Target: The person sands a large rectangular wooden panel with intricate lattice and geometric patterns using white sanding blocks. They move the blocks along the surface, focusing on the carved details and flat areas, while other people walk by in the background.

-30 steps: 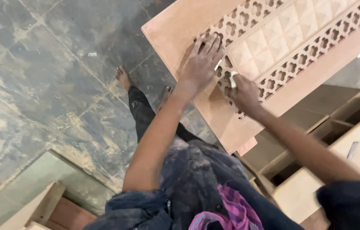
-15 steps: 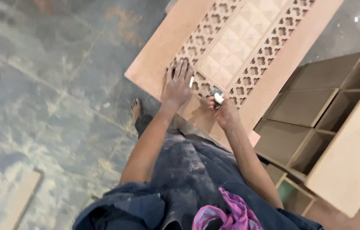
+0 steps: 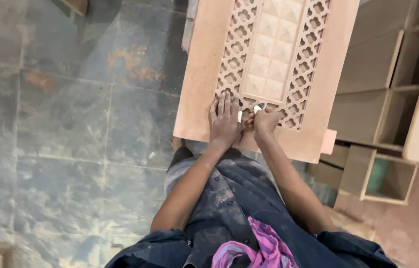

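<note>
Hands: left (image 3: 224, 121) flat on carved panel (image 3: 269, 64), right (image 3: 265, 120) pinching a white piece (image 3: 257, 107).

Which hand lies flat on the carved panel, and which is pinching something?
The left hand lies flat, fingers spread, on the panel; the right hand pinches a small white piece.

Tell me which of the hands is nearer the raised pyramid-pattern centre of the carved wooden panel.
Right hand, just below the pyramid-pattern centre; left hand lies flat further left on the lattice.
</note>
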